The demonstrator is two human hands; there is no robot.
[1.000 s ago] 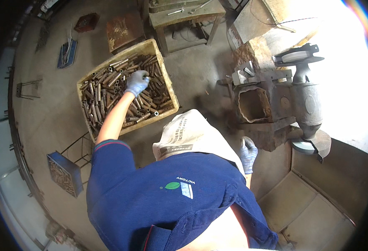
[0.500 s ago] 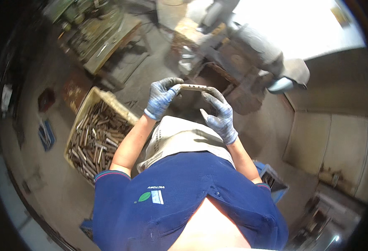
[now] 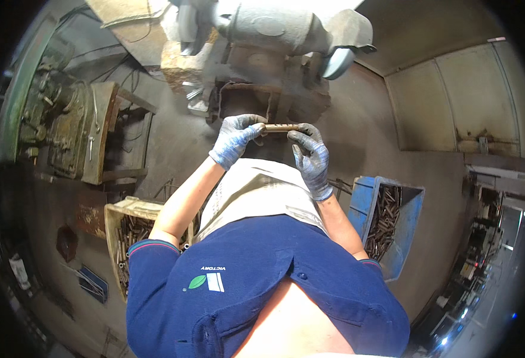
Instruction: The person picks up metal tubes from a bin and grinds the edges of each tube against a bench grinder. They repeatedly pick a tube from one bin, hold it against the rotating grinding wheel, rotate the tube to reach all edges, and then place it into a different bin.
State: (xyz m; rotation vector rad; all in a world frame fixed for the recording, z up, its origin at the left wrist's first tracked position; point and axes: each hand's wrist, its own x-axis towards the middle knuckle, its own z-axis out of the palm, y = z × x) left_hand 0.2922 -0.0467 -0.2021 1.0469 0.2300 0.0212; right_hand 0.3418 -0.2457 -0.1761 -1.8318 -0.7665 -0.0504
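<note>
Both my gloved hands hold one short metal rod with a row of notches or holes along its far side [image 3: 280, 127], level in front of my waist. My left hand [image 3: 235, 140] pinches its left end between thumb and fingers. On the right end, my right hand [image 3: 313, 158] has its fingertips closed. The gloves are blue-grey with dark, dirty fingers. Beyond the hands stands a grey bench grinder [image 3: 271, 28] with a pale wheel [image 3: 337, 62] at its right end.
At my left is a cream bin [image 3: 114, 222] of metal rods, partly hidden by my arm. A blue bin [image 3: 361, 206] of similar pieces stands at my right. A green machine with a worktable [image 3: 108, 131] is at far left. Wall panels [image 3: 477, 95] line the right side.
My view has turned to the right, so the grinder now lies straight ahead and the blue bin shows fully. The rod stays in both hands and looks rolled slightly.
</note>
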